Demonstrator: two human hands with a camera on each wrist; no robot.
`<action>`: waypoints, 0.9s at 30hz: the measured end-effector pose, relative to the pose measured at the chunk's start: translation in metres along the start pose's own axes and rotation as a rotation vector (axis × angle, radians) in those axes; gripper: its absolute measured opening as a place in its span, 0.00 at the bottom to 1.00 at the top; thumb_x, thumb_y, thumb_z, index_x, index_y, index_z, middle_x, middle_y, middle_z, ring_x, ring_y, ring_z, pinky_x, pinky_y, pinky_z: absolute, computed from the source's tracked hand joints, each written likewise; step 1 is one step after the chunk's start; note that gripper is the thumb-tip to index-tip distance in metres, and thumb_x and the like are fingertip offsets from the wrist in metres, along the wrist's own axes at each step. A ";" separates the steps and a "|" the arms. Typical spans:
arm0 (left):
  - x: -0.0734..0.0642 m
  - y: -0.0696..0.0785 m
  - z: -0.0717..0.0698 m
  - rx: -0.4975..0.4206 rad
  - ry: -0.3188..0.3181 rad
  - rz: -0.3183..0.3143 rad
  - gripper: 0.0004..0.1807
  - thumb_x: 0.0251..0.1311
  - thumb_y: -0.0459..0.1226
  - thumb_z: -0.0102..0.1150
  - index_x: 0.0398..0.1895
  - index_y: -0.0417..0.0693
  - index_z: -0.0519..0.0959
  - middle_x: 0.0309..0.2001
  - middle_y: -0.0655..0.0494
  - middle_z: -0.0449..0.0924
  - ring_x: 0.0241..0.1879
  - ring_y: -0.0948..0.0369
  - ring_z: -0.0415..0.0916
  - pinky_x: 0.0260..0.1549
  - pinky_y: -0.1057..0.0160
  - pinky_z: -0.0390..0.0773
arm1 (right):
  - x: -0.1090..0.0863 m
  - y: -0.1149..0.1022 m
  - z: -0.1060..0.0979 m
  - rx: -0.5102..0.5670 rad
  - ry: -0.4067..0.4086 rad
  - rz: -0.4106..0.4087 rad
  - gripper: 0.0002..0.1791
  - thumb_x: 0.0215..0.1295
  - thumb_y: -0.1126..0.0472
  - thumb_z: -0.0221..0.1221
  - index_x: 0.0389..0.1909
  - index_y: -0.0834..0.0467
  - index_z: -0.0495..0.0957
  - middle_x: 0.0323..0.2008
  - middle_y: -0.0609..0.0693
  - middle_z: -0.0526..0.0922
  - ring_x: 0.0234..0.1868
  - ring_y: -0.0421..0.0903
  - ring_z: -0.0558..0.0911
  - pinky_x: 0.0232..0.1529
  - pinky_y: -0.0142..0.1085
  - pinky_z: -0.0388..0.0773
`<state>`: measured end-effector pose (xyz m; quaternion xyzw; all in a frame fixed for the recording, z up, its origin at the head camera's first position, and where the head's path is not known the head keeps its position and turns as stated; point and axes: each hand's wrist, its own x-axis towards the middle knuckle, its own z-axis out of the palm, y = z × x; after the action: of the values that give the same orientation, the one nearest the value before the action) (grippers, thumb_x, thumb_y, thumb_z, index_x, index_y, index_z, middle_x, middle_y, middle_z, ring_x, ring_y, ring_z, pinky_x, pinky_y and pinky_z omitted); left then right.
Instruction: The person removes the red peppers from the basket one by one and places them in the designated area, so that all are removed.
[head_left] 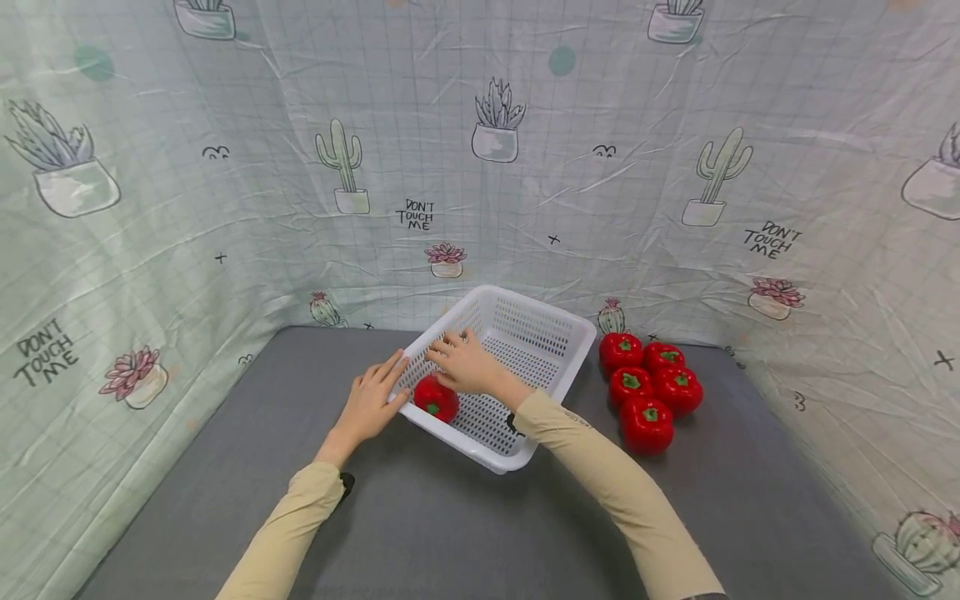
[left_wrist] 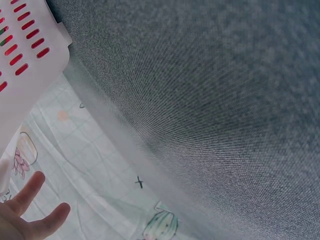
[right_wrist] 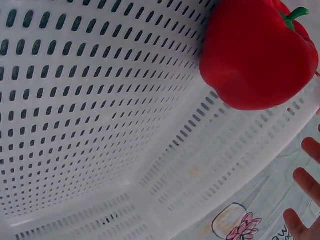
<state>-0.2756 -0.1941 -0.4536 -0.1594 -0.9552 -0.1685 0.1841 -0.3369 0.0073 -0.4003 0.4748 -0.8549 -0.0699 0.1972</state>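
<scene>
A white perforated plastic basket (head_left: 579, 333) stands at an angle on the grey tabletop. One red bell pepper (head_left: 437, 398) with a green stem lies inside, in the left corner. At that same corner my left hand (head_left: 371, 398) rests against the rim, fingers extended along the outside and thumb near the front edge. My right hand (head_left: 467, 364) is over the basket's inside, just above and behind the pepper, with fingers spread and nothing held. The right wrist view shows the pepper (right_wrist: 257, 55) close to the basket's perforated wall (right_wrist: 220, 145).
Several more red bell peppers (head_left: 648, 425) sit grouped on the tabletop (head_left: 420, 533), right of the basket. A pale curtain (head_left: 555, 208) printed with potted plants hangs behind the table and along both sides.
</scene>
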 end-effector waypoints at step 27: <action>0.001 0.003 -0.003 0.004 -0.009 -0.004 0.29 0.60 0.44 0.48 0.65 0.49 0.60 0.67 0.50 0.57 0.57 0.46 0.62 0.49 0.38 0.61 | -0.003 -0.001 0.005 -0.022 -0.252 -0.080 0.25 0.61 0.43 0.48 0.60 0.41 0.66 0.51 0.44 0.77 0.53 0.46 0.68 0.56 0.51 0.63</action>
<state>-0.2745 -0.1925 -0.4503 -0.1578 -0.9567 -0.1661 0.1797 -0.3369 0.0089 -0.4061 0.4939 -0.8524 -0.1460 0.0905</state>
